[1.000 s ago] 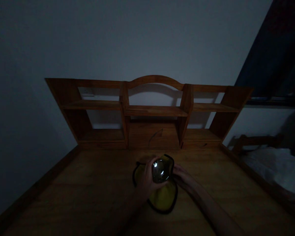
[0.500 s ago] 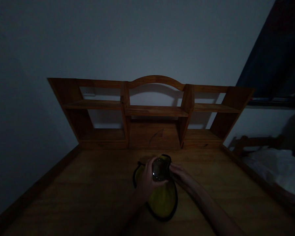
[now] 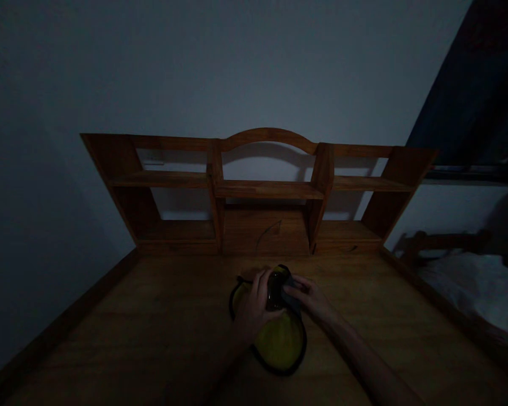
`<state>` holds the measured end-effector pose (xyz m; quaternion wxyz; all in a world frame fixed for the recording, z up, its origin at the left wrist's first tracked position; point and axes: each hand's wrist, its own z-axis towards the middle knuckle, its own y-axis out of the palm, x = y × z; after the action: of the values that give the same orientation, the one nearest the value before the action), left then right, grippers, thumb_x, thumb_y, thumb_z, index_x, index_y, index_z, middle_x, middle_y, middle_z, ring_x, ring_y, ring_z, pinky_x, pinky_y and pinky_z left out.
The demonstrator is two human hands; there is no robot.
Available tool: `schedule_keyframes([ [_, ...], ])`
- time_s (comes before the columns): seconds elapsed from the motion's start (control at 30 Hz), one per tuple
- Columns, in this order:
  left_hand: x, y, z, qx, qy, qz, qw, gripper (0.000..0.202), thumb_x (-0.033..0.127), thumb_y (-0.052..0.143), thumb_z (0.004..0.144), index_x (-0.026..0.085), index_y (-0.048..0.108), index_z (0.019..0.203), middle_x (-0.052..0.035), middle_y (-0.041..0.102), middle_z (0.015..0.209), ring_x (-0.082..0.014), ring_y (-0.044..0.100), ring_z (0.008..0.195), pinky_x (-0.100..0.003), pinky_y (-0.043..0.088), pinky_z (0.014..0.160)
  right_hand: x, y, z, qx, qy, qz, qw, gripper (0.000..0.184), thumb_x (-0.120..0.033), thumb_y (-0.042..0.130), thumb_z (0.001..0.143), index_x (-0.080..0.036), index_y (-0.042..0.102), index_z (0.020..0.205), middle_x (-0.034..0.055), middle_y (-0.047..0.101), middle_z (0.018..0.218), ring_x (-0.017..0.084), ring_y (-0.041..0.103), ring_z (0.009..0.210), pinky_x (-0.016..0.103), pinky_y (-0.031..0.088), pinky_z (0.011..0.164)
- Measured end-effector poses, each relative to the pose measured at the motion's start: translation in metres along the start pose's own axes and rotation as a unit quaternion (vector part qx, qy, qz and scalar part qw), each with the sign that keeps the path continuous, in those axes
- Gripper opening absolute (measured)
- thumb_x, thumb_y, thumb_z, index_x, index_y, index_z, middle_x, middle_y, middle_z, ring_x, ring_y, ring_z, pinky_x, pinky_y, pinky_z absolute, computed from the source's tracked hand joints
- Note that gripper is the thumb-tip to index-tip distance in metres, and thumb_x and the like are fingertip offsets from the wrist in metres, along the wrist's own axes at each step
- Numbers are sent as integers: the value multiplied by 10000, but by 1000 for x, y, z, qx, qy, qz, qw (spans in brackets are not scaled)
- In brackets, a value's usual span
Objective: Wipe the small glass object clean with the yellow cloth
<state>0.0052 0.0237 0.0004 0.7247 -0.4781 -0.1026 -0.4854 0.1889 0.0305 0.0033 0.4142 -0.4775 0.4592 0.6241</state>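
Observation:
My left hand (image 3: 256, 304) is wrapped around the left side of a dark, shiny, rounded object (image 3: 275, 290), whose exact kind I cannot make out in the dim light. From the right, my right hand (image 3: 311, 299) pinches a dark grey, cloth-like piece (image 3: 292, 299) lying against that object's right side. Beneath both hands, a yellow item with black edging (image 3: 279, 344) is spread on the wooden desk (image 3: 173, 327). My left hand covers part of its middle, and a yellow, black-edged part also shows above the shiny object.
A wooden shelf unit (image 3: 266, 190) with several compartments stands along the desk's back edge, against the wall (image 3: 237, 67). Raised rims run along both desk sides. Beyond the right rim lies pale, crumpled fabric (image 3: 482, 287), and a dark curtain-like panel (image 3: 478, 96) hangs above.
My right fingers have moved left across the shiny object, bringing the dark grey piece over its right side. The object appears turned, with less of its face showing. The yellow item has barely shifted.

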Motion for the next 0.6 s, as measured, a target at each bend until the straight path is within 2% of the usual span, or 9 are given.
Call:
schedule_keyframes([
  [0.23,1,1,-3,-43,12,89,995,910,261,712,682,292,158,1402,-100,356,1384,-292,473,1197,-388,475,899,5,0,2,8,-34,-44,998,357,-273,728,690,-221,654,1035,29,697,990,212,632,902,339,488,822],
  [0.37,2,0,-5,-64,42,137,988,962,292,750,656,308,155,1412,-96,386,1375,-311,515,1146,-386,474,882,4,4,-2,33,-91,-139,985,355,-230,667,732,-247,634,1085,26,678,1034,223,612,936,344,463,855],
  [0.47,3,-1,-5,-75,61,140,985,1010,320,782,617,308,163,1415,-94,405,1364,-313,506,1155,-387,459,906,3,7,-7,51,-112,-214,969,334,-222,618,772,-257,618,1104,26,678,1012,218,618,884,326,469,804],
  [0.6,3,-1,-5,-69,70,135,986,1059,360,810,564,303,180,1413,-95,414,1353,-321,496,1164,-398,460,905,4,7,-10,64,-118,-244,960,278,-249,604,792,-261,627,1069,20,686,951,216,625,819,306,472,731],
])
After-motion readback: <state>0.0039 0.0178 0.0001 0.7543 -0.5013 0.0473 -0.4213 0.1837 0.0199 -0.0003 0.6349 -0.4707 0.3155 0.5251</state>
